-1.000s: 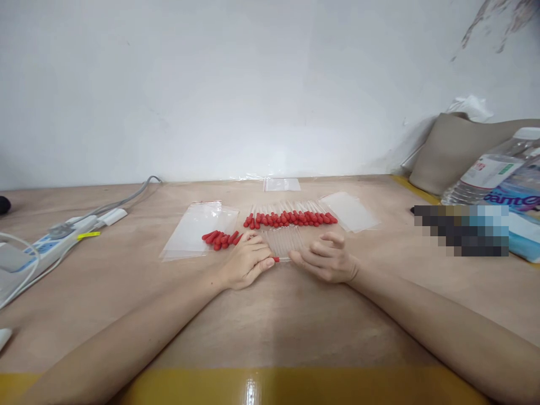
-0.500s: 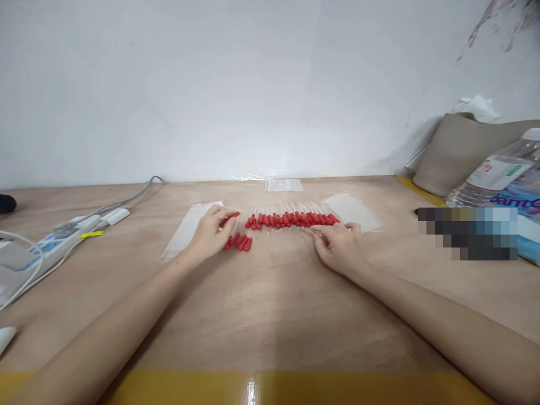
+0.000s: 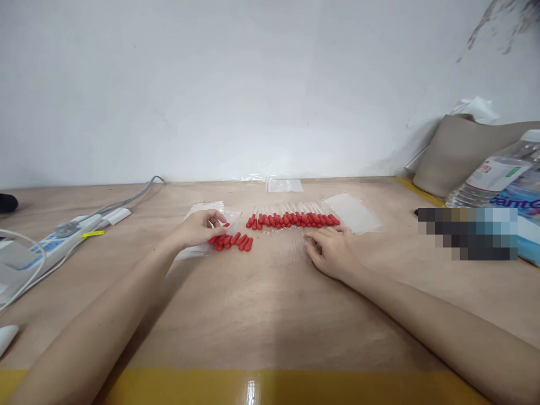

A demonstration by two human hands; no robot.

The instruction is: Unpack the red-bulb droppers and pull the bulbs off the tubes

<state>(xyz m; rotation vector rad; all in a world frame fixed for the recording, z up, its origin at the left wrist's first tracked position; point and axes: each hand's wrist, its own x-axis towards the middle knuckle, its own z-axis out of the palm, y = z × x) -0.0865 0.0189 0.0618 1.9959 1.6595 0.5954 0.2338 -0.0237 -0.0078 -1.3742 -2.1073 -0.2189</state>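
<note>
As the left hand (image 3: 203, 227) pinches a small red piece (image 3: 226, 225) between thumb and fingertips, the right hand (image 3: 333, 250) rests with curled fingers at the right edge of a patch of thin clear tubes (image 3: 287, 247) laid side by side on a wood-toned bench (image 3: 236, 315); whether the right grip holds a tube cannot be told. Loose red pieces (image 3: 242, 243) lie in a cluster just beside and below the left fingertips, left of the clear tubes. Beyond the tubes, toward the white wall (image 3: 253, 84), stretches a row of red-ended sticks (image 3: 293, 219), their red ends facing the person and their pale shafts pointing away. Clear plastic bags (image 3: 232, 216) lie partly beneath the left hand, another flat bag (image 3: 354, 214) sits at the row's right end, and a smaller bag (image 3: 284, 185) lies near the wall. A power strip (image 3: 53, 242) lies at far left; at far right, a clear bottle (image 3: 491, 171) leans beside a blurred-out patch.
</note>
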